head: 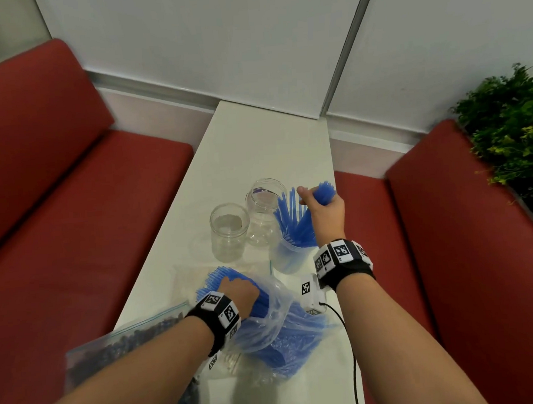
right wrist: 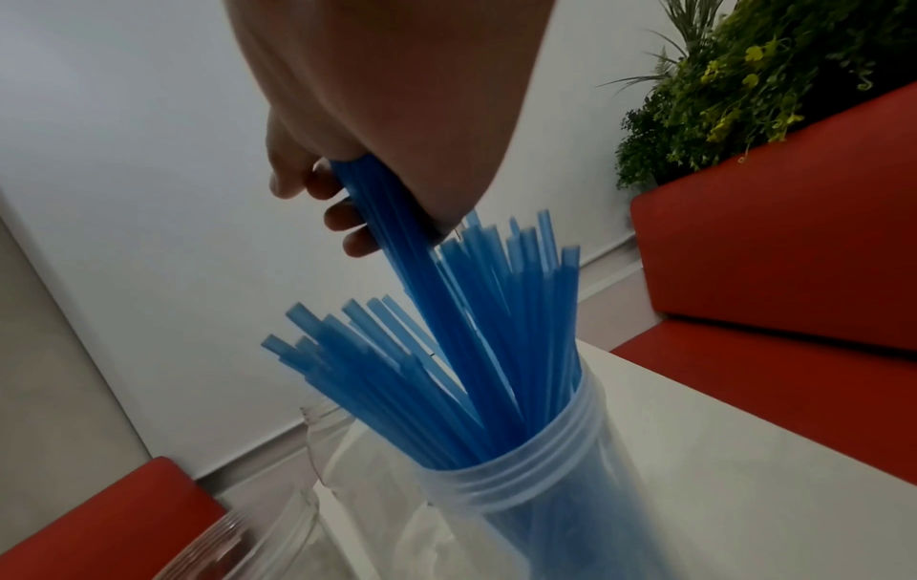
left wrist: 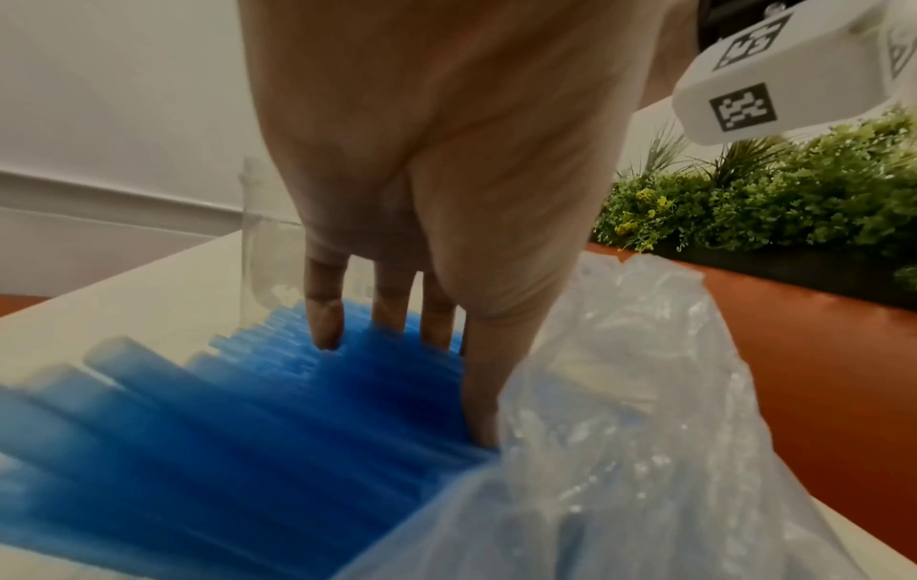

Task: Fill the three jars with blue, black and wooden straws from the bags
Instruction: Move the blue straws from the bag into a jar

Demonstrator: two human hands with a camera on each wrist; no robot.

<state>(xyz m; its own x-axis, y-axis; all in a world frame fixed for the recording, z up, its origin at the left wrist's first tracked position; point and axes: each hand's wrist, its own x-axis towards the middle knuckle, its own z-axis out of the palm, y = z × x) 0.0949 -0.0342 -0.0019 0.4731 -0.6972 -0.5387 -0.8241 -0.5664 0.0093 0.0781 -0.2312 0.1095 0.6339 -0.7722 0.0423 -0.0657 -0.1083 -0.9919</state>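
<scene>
Three jars (head: 261, 211), two bags (head: 267, 321), many blue straws (head: 295, 222).

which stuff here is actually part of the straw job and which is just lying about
Part of the job:
- blue straws gripped by the right hand, going into the jar
- two empty jars
- clear bag of blue straws under the left hand
- bag of dark straws

Just there:
- red benches
- green plant
- white table

Bundle of translucent blue plastic straws (right wrist: 392, 219) gripped by the curled fingers of the right hand (right wrist: 377, 117), lower ends lowered into a clear plastic threaded-neck jar (right wrist: 535, 467) already holding fanned blue straws, white tabletop (right wrist: 719, 451) beneath, empty clear glass jar (right wrist: 327, 435) beside, red upholstered bench (right wrist: 774, 243) and green leafy plant (right wrist: 734, 78) behind.
</scene>
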